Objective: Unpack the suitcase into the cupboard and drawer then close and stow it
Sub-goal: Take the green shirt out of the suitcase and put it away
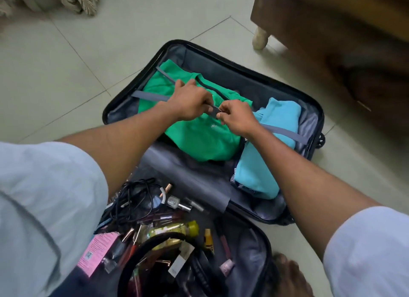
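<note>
The tiled floor (66, 80) carried an open suitcase (243, 72), its two halves lying flat, with a dark wooden piece of furniture (332, 42) near its far right corner and a patterned fabric (84, 0) at the upper left. In the far half lay a folded green garment (199, 137), and just beside it on the right a folded light blue garment (259, 175), both crossed by grey elastic straps (150, 96). The near half held a jumble of small things: a tangle of black cables (132, 199), a yellow-capped bottle (174, 230), a pink box (97, 250) and assorted cosmetic tubes. The person's two arms, in pale sleeves, reached over the near half to the green garment. The left hand (190, 104) and the right hand (236, 117) met at the middle of the straps, fingers (223, 113) of both curled and pinching the small strap buckle (214, 111) between them, above the green garment.
</note>
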